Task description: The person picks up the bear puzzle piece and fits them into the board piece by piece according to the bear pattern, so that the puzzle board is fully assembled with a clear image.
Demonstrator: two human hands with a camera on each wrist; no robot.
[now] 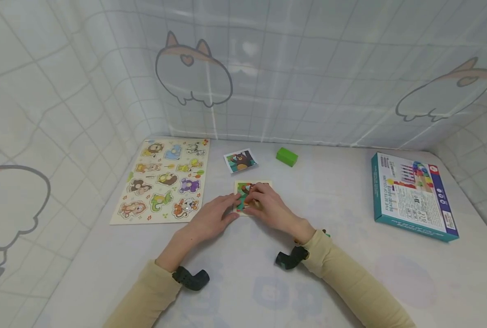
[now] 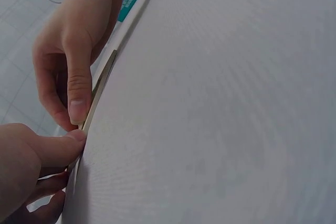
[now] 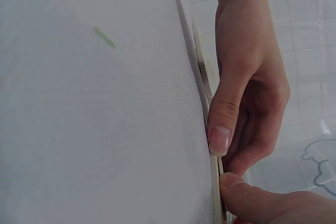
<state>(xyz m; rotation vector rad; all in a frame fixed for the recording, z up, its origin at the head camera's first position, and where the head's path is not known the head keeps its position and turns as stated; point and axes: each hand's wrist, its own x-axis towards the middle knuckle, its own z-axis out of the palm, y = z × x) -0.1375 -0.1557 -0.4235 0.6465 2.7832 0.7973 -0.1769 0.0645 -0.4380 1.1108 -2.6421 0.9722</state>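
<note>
A small bear picture puzzle (image 1: 241,187) with a pale wooden border lies flat between the hands. My left hand (image 1: 216,214) holds it at its left side, fingertips on the edge and thumb near the lower corner. Over the picture, the right hand (image 1: 274,209) curls its fingers and pinches a puzzle piece that they mostly hide, close to the puzzle's surface. In the left wrist view the right thumb (image 2: 77,109) points down at the thin board. From the right wrist view, the left thumb (image 3: 219,139) rests along the board's near edge.
Behind the puzzle lie a bear picture card (image 1: 241,161) and a green block (image 1: 287,156). A large animal peg puzzle (image 1: 122,216) is at the left. At the right sits a teal-edged box (image 1: 415,196). White curtain-like walls (image 1: 268,91) enclose the table (image 1: 243,273).
</note>
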